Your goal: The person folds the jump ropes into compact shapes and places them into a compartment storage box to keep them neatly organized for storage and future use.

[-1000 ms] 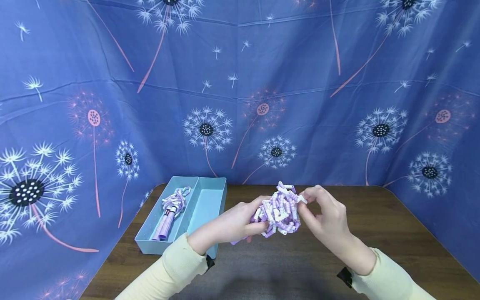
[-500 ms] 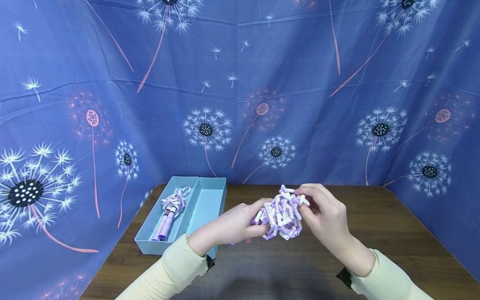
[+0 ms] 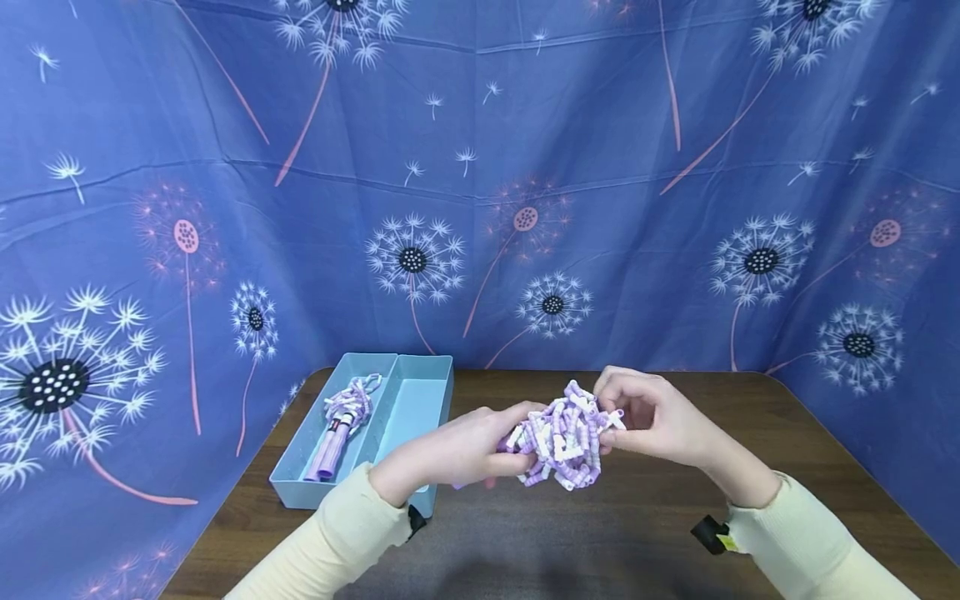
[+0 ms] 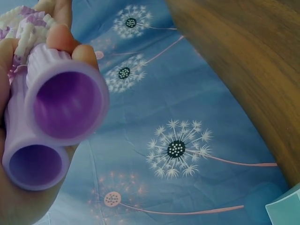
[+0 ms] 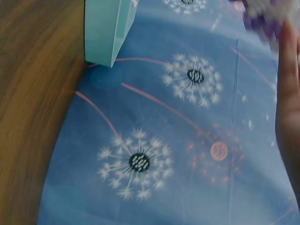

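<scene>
Above the table, my left hand (image 3: 480,450) grips a beaded jump rope (image 3: 558,437), bundled up in purple and white segments. Its two lilac handles (image 4: 70,105) lie side by side in the palm, hollow ends facing the left wrist camera. At the bundle's right side my right hand (image 3: 660,417) pinches a white piece of the rope between thumb and fingers. Only a blurred edge of the bundle (image 5: 269,18) shows in the right wrist view. A second jump rope (image 3: 348,412), wrapped with its handles together, lies in the left compartment of the light blue box.
The light blue two-compartment box (image 3: 444,392) stands at the left on the brown wooden table (image 3: 720,483). Its right compartment (image 3: 412,408) shows a bare floor. A blue dandelion-print cloth (image 3: 480,167) hangs behind the table and at both sides.
My right hand has turned, its wrist moving outward to the right, while still pinching the rope's side. The bundle has dropped slightly. My left hand keeps its grip.
</scene>
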`<state>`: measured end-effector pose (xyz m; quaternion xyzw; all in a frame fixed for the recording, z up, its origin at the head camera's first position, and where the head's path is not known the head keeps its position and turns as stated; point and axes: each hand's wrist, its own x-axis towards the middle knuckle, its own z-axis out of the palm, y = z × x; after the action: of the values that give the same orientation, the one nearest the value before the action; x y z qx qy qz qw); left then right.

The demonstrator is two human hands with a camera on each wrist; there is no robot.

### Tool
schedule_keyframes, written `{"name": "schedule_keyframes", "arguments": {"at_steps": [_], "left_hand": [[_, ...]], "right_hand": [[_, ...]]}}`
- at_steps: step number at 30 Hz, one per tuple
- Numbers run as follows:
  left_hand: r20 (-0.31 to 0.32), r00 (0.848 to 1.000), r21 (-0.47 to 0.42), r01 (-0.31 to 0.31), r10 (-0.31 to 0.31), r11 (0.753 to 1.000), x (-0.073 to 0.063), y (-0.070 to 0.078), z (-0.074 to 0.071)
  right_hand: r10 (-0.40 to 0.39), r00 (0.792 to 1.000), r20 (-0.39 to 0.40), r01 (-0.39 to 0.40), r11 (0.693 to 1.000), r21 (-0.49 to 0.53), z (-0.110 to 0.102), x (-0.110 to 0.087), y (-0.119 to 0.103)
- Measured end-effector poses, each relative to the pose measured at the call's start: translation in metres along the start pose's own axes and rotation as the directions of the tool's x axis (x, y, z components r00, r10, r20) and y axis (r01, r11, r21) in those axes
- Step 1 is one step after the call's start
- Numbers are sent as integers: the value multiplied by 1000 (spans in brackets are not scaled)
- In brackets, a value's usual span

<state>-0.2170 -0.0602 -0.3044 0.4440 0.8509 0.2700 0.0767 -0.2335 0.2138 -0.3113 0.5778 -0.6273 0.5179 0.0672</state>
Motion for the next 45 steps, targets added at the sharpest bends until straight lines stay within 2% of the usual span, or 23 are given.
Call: {"name": "schedule_keyframes", "arguments": {"at_steps": [3, 5, 7, 9, 11, 14, 17, 19, 21, 23, 30, 32, 34, 38, 40, 42, 45], "left_hand": [[29, 999, -12, -12, 13, 1000, -1, -1, -1], [42, 999, -28, -22, 23, 999, -1, -3, -2], [38, 999, -35, -16, 17, 999, -2, -3, -3], [22, 1000, -22, 6, -5, 1000, -2, -4, -5], [-11, 999, 11, 37, -37, 999, -3, -5, -6], [-101, 995, 170, 42, -25, 984, -3, -7, -6], [-211, 977, 351, 41, 36, 936, -2, -9, -5], [-268, 961, 423, 56, 66, 904, -1, -10, -4], [-299, 951, 445, 68, 77, 893, -1, -10, -3], [-317, 946, 448, 83, 72, 890, 0, -9, -3], [-363, 932, 419, 138, 26, 898, 0, -7, -2], [-372, 928, 410, 149, 16, 900, -1, -7, -2], [-373, 928, 409, 159, 6, 899, -2, -9, 0], [-383, 924, 410, 181, -12, 894, -2, -15, 2], [-400, 917, 410, 192, -14, 891, -2, -17, 3], [-427, 904, 419, 201, -3, 885, -1, -18, 4], [-482, 876, 440, 218, 24, 871, 0, -19, 7]], "right_hand": [[3, 990, 138, -17, 995, 98, -8, -2, 1], [26, 986, 164, -44, 993, 106, -11, -4, 1], [52, 988, 143, -59, 997, 49, -11, -4, -1], [86, 994, 68, -81, 994, -71, -10, -4, -3], [135, 991, -17, -136, 974, -182, -7, -4, -6], [203, 967, -152, -242, 916, -319, -2, -4, -11], [259, 927, -270, -356, 835, -420, 3, -4, -15], [282, 897, -341, -423, 771, -476, 7, -4, -18], [300, 868, -396, -478, 723, -500, 10, -3, -20], [316, 844, -432, -516, 695, -500, 14, -2, -22], [376, 788, -487, -600, 645, -473, 23, 5, -26], [383, 783, -490, -607, 641, -469, 24, 3, -23], [375, 791, -484, -597, 646, -475, 24, -1, -19], [348, 811, -470, -565, 672, -479, 26, -10, -12], [329, 815, -476, -552, 690, -469, 26, -13, -10], [317, 817, -482, -530, 744, -408, 28, -15, -9], [308, 814, -492, -470, 847, -248, 30, -16, -6]]}}
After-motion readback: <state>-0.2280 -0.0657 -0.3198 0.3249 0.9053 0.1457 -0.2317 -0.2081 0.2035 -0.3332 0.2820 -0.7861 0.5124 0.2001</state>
